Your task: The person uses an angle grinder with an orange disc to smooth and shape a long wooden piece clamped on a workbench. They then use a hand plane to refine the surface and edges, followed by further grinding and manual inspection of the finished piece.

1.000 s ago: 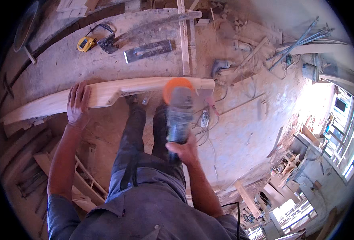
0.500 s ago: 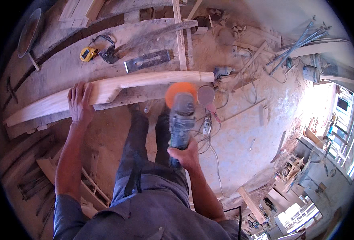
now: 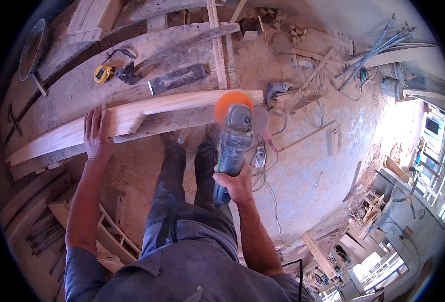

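A long, pale, curved wooden piece (image 3: 169, 103) lies along the near edge of the bench, with a step cut into its near side. My left hand (image 3: 98, 133) rests on its left half, fingers stretched flat across the top. In my right hand (image 3: 235, 183) is an angle grinder (image 3: 232, 143), gripped round its dark body. Its orange disc (image 3: 227, 103) overlaps the right end of the wood in this view; whether they touch I cannot tell. Behind the wood lie a dark hand plane (image 3: 177, 79) and a yellow tape measure (image 3: 102, 74).
The worn bench (image 3: 167, 45) curves across the top left. Beyond its right end are a power drill (image 3: 278, 90), a round sanding disc (image 3: 260, 120) and tangled cables (image 3: 265, 176) on the floor. Wood offcuts (image 3: 368, 211) pile up at the right, and curved timbers (image 3: 29, 201) at the lower left.
The grinder has moved right and away from me, its disc now over the wood's right end and its head tilted rightward. My left hand stays on the wood. The view has shifted slightly.
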A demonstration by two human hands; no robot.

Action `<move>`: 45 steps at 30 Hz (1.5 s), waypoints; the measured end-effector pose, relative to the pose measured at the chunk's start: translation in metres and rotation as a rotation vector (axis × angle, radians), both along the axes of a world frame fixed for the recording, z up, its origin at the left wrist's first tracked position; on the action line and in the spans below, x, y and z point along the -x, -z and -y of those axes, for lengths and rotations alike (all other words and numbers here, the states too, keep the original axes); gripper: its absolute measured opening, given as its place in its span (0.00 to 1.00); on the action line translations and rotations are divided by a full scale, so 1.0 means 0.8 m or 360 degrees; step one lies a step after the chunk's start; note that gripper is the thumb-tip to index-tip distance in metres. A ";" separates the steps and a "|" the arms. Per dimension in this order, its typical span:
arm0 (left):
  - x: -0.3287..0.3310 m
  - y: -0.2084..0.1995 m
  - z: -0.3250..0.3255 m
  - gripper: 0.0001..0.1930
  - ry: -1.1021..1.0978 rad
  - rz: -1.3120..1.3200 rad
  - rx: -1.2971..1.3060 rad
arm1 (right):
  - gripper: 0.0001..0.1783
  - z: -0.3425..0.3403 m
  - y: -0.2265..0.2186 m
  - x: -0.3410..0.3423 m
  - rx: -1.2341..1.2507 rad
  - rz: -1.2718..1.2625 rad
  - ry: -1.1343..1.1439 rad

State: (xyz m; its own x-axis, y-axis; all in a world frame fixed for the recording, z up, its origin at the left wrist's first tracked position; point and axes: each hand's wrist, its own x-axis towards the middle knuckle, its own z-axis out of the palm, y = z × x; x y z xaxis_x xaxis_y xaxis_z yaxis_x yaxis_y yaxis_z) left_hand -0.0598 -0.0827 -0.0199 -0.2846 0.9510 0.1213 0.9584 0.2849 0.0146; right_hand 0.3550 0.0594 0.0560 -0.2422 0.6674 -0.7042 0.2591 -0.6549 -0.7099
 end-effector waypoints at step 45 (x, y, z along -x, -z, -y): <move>0.007 -0.044 -0.020 0.55 0.0022 0.0400 0.0473 | 0.25 -0.018 0.000 -0.012 0.0132 -0.0057 -0.0144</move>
State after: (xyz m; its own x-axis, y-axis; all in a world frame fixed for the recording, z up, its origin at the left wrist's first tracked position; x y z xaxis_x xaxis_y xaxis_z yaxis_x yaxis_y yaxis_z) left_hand -0.0655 -0.0669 0.0154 -0.2575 0.9381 -0.2319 0.9391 0.2994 0.1685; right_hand 0.3648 0.0741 0.0562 -0.3246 0.5814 -0.7460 0.2955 -0.6869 -0.6639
